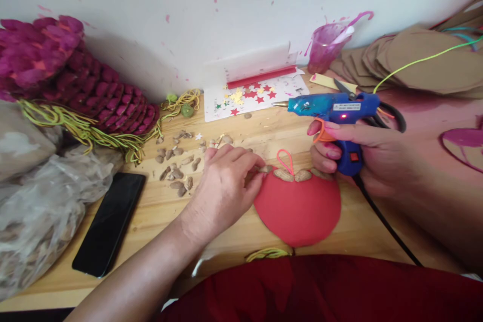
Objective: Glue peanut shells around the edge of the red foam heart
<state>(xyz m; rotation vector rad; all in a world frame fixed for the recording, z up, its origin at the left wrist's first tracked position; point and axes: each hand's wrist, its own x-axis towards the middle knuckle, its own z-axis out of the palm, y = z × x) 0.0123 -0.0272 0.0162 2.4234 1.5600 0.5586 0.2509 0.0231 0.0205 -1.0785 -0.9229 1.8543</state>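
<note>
Left fingers [254, 160] pinch a peanut [267, 169] at the disc [298, 211], seemingly steadying it; right fingers [326, 163] wrap the gun [345, 106], nozzle [279, 104] pointing clear

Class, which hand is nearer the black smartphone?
Left. The left hand pinches a peanut at the red disc, right of the smartphone; the right hand, gripping the blue glue gun, is farther right.

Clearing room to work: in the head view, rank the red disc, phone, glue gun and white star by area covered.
1. Red disc
2. Phone and glue gun: too alike to rank, the gun partly hidden
3. White star
</note>
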